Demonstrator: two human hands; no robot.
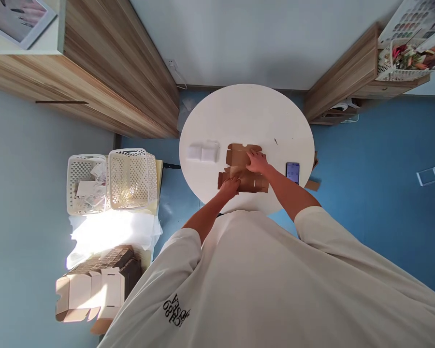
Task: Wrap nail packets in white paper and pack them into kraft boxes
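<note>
While on one cardboard box blank (243,180), left hand (228,187), fingers bunched; right hand (256,162), fingers spread

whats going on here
A person is at a round white table, with their left hand and right hand both on a flat brown cardboard box blank. A phone lies to the right of the blank and two white packets to its left. More cardboard blanks are stacked off to the person's left, beyond the table.
</note>
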